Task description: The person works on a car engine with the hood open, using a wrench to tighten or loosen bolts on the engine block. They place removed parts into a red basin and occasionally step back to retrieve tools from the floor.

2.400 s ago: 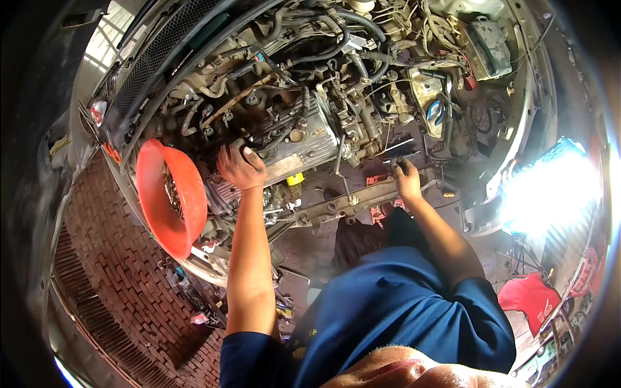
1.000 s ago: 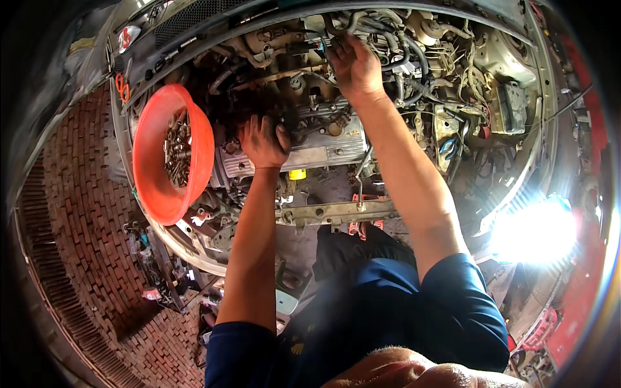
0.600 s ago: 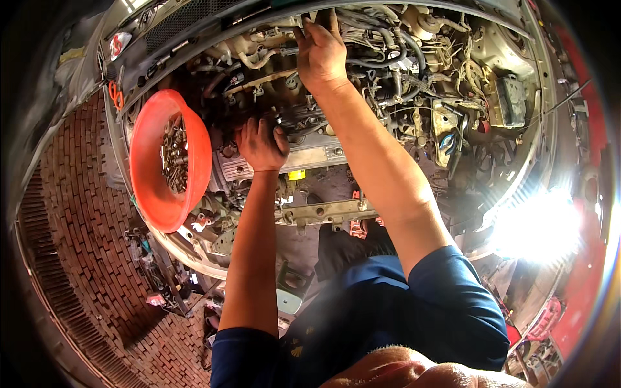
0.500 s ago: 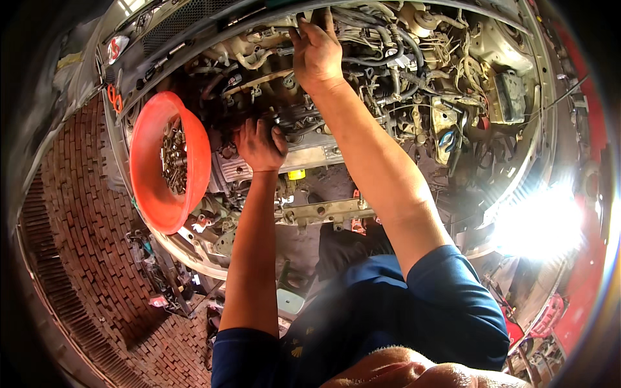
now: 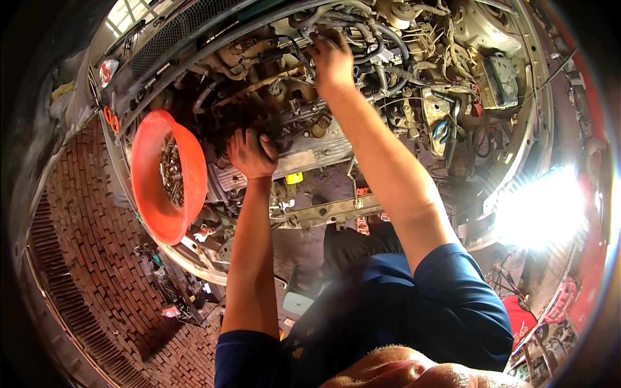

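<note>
My left hand rests palm down on the near side of the car engine, fingers spread and thumb apart, holding nothing I can see. Farther back, my right hand is among the hoses, its fingers curled and partly lost in shadow. A thin black hose bends close beside those fingers; whether they grip it is hidden. To the left of my left hand, an orange-red plastic bowl stands tilted on the edge of the engine bay. Bolts and small metal parts lie in it.
A metal crossbar spans the front of the bay. Orange-handled scissors or pliers lie on the left fender. On the right are a dark box, a blue-handled tool and a glaring lamp. Brick paving shows at left.
My right hand has come back from the bay's far edge toward me, into the hoses. My left hand stays on the engine, fingers spread. The whole view has shifted slightly.
</note>
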A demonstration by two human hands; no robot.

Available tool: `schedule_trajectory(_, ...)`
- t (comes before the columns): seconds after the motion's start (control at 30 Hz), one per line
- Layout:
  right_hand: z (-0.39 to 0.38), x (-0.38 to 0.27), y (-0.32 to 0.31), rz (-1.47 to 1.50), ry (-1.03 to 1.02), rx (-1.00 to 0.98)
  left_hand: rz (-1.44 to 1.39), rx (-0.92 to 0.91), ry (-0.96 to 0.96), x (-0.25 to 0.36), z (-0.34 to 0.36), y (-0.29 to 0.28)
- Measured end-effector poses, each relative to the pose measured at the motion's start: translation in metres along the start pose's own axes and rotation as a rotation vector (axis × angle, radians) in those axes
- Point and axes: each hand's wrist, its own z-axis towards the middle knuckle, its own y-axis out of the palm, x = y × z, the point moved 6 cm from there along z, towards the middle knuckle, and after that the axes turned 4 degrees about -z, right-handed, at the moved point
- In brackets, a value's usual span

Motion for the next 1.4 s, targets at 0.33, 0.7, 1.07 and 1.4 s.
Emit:
schedule_trajectory(0.33, 0.064, -0.004, -0.024, 0.569, 0.093, -0.188, -0.098, 0.06, 0.081, 0.019, 0.013, -0.005)
schedule_trajectory(0.7, 0.017, -0.031, -0.062, 0.077, 0.033, -0.157, -0.093, 0.082, 0.068, 0.012, 0.009, -0.001)
schedule_trajectory(1.07, -0.009, -0.064, -0.226, -1.075, -0.303, 0.304, -0.112, 0.124, 0.098, 0.016, 0.012, 0.0)
schedule_trajectory(1.4, 0.016, -0.063, -0.231, -1.593, -0.319, 0.155, -0.071, 0.125, 0.121, 0.015, 0.009, 0.001)
